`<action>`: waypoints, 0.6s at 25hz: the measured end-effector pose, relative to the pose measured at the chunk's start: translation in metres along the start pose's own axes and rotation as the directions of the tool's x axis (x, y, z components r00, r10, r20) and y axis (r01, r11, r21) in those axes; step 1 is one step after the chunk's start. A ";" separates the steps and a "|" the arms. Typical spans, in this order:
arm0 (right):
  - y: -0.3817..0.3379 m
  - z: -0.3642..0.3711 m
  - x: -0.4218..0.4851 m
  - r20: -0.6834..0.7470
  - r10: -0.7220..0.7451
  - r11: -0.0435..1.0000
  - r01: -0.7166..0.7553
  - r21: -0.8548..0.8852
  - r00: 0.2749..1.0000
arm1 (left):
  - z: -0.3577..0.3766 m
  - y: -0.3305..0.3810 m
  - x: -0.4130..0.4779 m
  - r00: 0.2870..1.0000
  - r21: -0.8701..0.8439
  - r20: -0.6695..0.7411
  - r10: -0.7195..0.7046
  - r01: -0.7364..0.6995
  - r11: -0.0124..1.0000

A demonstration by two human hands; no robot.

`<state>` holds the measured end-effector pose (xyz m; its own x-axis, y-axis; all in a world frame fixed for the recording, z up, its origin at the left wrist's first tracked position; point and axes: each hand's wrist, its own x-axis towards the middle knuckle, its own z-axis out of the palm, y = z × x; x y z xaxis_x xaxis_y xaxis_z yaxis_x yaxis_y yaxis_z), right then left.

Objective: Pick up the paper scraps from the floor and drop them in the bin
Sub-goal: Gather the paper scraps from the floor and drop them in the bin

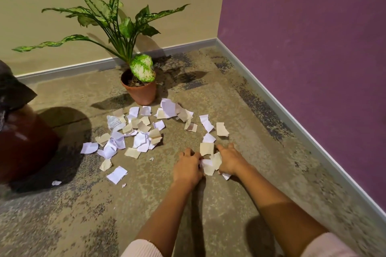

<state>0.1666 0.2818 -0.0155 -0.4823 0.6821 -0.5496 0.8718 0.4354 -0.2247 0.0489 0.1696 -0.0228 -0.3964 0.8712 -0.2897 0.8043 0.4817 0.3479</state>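
Both bare forearms (167,210) reach forward and down, pale pink sleeves (142,250) pushed back at the elbows. The left hand (187,168) and right hand (229,160) sit close together, knuckles up and fingers curled, each gripping the clump of paper scraps (210,165) bunched between them.

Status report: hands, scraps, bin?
Left hand, right hand grip torn white and beige paper scraps. Most lie loose on carpet. Red-brown round bin left; only scraps between.
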 end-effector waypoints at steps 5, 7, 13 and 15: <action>-0.030 0.012 0.016 -0.090 0.005 0.992 0.006 0.128 0.996 | -0.002 -0.013 0.006 0.997 -0.184 -0.075 -0.038 0.024 0.983; -0.035 0.012 0.021 -0.128 -0.010 0.982 0.034 0.188 0.992 | -0.008 -0.020 0.006 0.988 -0.276 -0.122 -0.092 0.055 0.960; -0.049 -0.009 0.036 -0.328 -0.094 0.870 0.237 0.431 0.940 | -0.029 -0.062 0.008 0.935 -0.379 -0.240 -0.260 0.156 0.912; -0.038 -0.020 0.044 -0.408 -0.071 0.931 0.208 0.302 0.910 | -0.033 -0.073 0.011 0.930 -0.376 -0.255 -0.265 0.157 0.913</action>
<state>0.1108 0.3074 -0.0149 -0.5358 0.8298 -0.1560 0.7371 0.3696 -0.5658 -0.0284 0.1472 -0.0217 -0.6948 0.7066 -0.1341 0.5058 0.6127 0.6073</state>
